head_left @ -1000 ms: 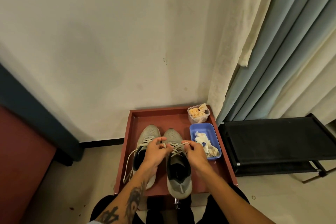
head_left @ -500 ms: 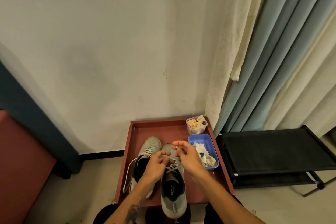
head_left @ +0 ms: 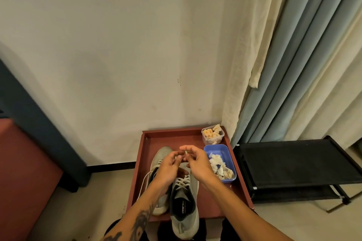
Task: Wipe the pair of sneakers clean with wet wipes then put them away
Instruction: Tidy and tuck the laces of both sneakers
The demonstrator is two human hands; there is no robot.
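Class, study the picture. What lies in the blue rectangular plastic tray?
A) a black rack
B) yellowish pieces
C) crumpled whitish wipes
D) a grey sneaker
C: crumpled whitish wipes fill the blue rectangular plastic tray, right of the grey sneaker whose shoelace the right hand pinches.

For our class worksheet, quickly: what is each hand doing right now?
Left hand: curled over the laces of the sneaker; grip cannot be told.
Right hand: pinching a lace end.
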